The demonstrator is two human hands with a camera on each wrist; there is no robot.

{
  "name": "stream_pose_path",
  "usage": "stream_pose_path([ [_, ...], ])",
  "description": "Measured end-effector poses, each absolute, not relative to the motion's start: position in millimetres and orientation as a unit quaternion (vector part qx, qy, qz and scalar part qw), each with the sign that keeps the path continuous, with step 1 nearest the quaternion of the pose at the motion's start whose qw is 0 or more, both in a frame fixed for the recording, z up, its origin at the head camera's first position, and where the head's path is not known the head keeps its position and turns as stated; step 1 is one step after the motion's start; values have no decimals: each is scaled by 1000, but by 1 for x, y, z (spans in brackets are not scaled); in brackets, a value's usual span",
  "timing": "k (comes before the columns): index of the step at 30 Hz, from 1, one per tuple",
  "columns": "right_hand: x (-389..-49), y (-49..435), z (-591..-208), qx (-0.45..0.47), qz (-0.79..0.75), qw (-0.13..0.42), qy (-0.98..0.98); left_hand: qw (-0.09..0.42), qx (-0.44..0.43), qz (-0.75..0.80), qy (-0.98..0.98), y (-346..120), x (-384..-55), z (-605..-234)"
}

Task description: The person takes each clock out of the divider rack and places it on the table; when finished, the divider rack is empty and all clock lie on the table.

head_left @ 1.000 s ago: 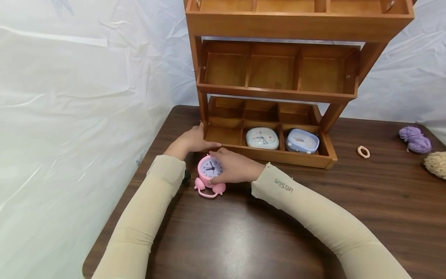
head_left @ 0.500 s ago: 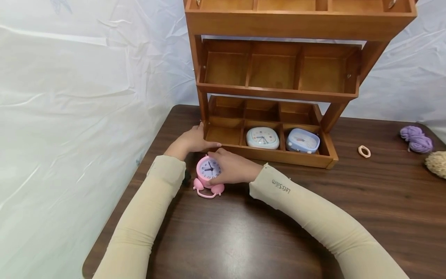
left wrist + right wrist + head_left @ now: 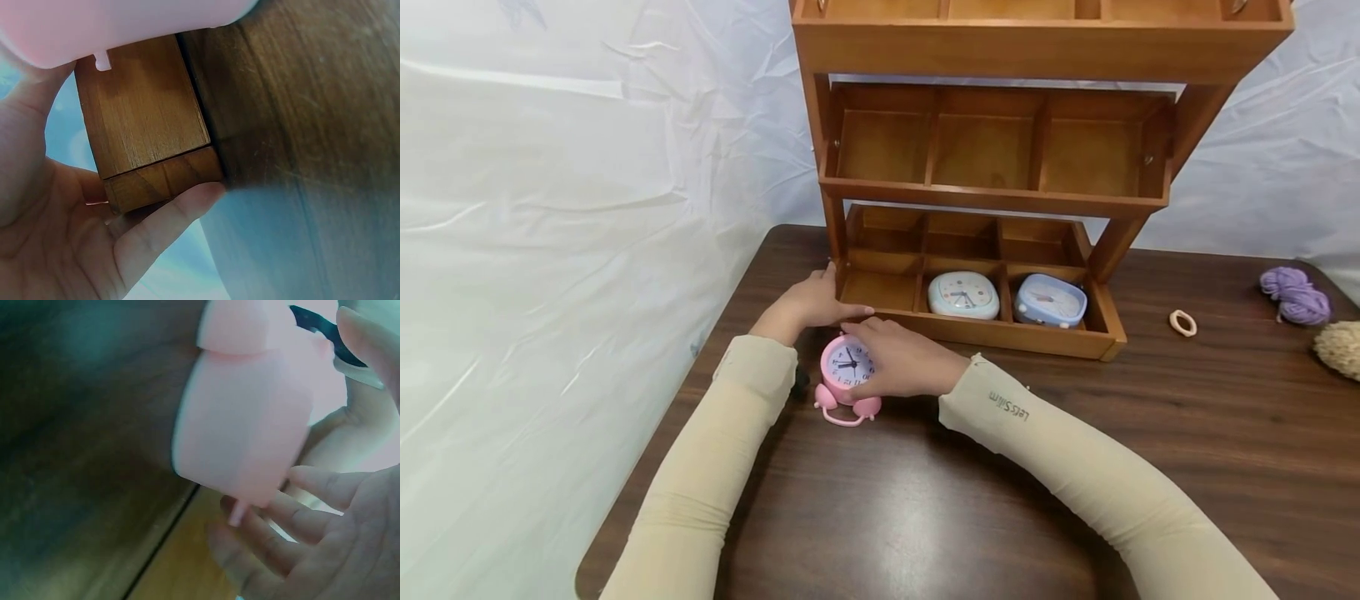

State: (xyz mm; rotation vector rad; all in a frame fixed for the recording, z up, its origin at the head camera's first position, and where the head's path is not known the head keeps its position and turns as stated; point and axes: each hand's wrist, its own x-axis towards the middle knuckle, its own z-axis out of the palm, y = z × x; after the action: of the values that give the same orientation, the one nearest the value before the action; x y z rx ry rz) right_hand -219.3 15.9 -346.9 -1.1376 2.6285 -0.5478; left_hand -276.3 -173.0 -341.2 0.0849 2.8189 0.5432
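Observation:
A pink twin-bell alarm clock (image 3: pixel 844 367) lies face up before the rack's lower left, bells and handle toward me. My right hand (image 3: pixel 906 360) holds it from the right, thumb near the bells and fingers by its base, covering part of the dial. In the right wrist view, the clock's pink back (image 3: pixel 244 425) shows a small foot between the fingers. My left hand (image 3: pixel 808 304) grips the lower left front corner of the wooden rack (image 3: pixel 1037 337). The left wrist view has its fingers round the wood (image 3: pixel 144 106), under the pink clock body (image 3: pixel 125 25).
A white clock (image 3: pixel 964 295) and a blue clock (image 3: pixel 1051 301) lie in the bottom tier's middle and right front compartments. To the right on the dark table (image 3: pixel 865 517) are a small pale ring (image 3: pixel 1183 323), purple yarn (image 3: pixel 1296 297) and a beige fluffy ball (image 3: pixel 1339 350).
The pink clock and my right hand have edged very slightly left. My left hand stays on the rack corner.

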Motion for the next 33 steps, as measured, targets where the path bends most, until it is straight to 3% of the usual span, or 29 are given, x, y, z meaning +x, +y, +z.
stream_pose_path([
  [7,-226,33,-332,-395,-189,33,898,132,29,185,973,-174,-276,-340],
  [13,-249,58,-324,-321,-168,-3,932,137,28,186,973,-172,-276,-339],
  [23,-298,102,-332,-235,-128,42,963,136,17,191,972,-170,-274,-344],
  [33,-307,107,-335,-190,-135,81,969,136,16,188,973,-171,-276,-344],
])
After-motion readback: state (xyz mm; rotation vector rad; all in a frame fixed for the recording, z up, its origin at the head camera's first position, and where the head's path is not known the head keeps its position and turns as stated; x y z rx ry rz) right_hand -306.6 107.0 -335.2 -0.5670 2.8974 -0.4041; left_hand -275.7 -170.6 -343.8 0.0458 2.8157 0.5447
